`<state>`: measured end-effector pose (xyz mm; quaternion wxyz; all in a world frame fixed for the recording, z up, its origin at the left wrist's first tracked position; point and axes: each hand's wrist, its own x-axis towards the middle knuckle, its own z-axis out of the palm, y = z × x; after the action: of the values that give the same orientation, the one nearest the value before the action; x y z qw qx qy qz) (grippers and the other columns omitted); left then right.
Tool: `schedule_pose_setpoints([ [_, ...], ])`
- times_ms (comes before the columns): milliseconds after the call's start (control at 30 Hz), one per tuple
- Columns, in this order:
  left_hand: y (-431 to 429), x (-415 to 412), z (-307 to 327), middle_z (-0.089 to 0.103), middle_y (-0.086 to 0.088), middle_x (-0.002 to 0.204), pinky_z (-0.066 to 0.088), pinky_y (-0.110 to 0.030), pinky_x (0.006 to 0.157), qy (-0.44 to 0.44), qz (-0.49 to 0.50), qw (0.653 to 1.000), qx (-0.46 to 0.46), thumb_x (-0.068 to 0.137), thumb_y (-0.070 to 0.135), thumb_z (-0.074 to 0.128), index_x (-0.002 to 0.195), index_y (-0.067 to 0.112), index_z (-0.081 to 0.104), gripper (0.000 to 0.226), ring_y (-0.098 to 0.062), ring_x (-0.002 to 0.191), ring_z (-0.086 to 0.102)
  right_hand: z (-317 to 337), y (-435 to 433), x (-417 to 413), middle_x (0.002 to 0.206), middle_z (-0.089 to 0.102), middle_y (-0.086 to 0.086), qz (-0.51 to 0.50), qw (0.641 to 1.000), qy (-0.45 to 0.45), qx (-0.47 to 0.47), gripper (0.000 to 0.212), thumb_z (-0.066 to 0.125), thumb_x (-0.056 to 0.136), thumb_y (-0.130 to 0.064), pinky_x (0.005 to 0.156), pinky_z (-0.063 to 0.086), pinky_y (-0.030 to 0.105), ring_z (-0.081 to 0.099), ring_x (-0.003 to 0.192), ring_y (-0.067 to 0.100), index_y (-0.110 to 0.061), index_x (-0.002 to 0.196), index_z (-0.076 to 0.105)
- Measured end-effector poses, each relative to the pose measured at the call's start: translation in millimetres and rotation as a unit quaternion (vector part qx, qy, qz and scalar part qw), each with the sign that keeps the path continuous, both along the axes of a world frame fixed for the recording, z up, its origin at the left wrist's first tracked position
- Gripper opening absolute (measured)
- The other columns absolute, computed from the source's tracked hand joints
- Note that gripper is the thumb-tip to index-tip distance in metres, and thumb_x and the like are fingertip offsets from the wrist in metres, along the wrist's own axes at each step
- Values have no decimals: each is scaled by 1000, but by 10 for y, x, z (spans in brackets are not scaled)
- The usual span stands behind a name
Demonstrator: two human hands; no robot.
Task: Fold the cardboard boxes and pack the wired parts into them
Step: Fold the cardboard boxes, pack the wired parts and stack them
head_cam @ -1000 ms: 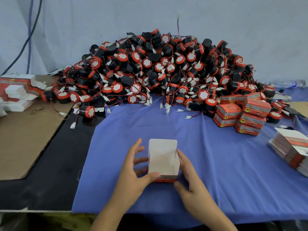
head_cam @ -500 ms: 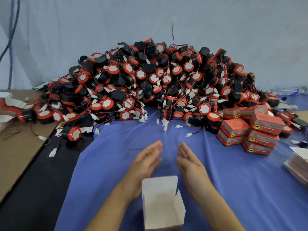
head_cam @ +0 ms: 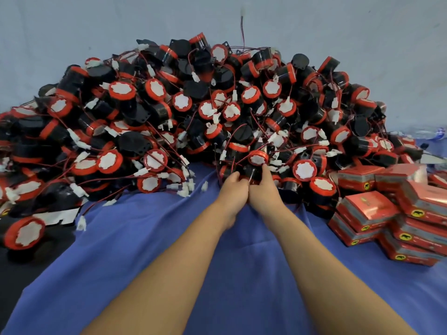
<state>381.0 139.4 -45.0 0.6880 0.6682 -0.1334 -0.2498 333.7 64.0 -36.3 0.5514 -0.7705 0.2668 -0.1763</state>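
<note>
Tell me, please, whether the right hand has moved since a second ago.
Yes. The right hand has moved forward over the blue cloth to the front edge of the pile of wired parts.

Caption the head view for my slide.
At the pile edge, left hand and right hand grasp a wired part beside red boxes.

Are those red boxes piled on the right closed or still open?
Closed. The red boxes all show flat tops with no flap standing up; what is inside cannot be seen.
</note>
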Motion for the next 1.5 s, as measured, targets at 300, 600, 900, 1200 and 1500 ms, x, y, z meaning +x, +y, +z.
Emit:
schedule_pose_setpoints([
  [300, 121, -118, 14, 64, 7, 123, 52, -14, 78, -67, 55, 996, -10, 96, 19, 71, 134, 23, 60, 40, -8, 110, 63, 48, 48, -238, 124, 66, -8, -35, 997, -14, -74, 65, 58, 90, -9, 91, 58, 38, 66, 109, 17, -34, 149, 46],
  [600, 863, -925, 514, 62, 14, 122, 54, -28, 95, -218, 49, 975, 21, 83, 26, 83, 126, 33, 61, 49, 4, 110, 58, 530, 610, -1437, 95, 76, -11, 80, 995, -42, 32, 20, 72, 92, -22, 73, 58, 34, 71, 90, 10, -37, 103, 64],
  [900, 1664, -1612, 1140, 66, 18, 116, 49, -6, 77, -287, -80, 950, 94, 75, 27, 91, 117, 36, 59, 53, 10, 103, 61, 936, 826, -2170, 102, 74, -4, 27, 963, -72, 257, 15, 67, 97, -27, 72, 56, 24, 71, 91, 12, -23, 103, 80],
  [1200, 2523, -2503, 1237, 69, 28, 113, 53, -19, 88, -339, -39, 932, 125, 70, 35, 94, 111, 43, 69, 48, 5, 108, 64, 1147, 1199, -2769, 78, 65, -3, 129, 970, -140, 154, 6, 68, 97, -18, 68, 56, 21, 62, 71, 11, -18, 95, 74],
  [1500, 2583, -2868, 892, 56, 15, 108, 45, -20, 88, -444, -7, 861, 246, 77, 20, 86, 119, 26, 71, 46, -2, 98, 56, 903, 1473, -2868, 80, 68, -14, 138, 975, -56, -164, 20, 71, 91, -13, 63, 59, 38, 70, 67, 12, -31, 85, 65],
])
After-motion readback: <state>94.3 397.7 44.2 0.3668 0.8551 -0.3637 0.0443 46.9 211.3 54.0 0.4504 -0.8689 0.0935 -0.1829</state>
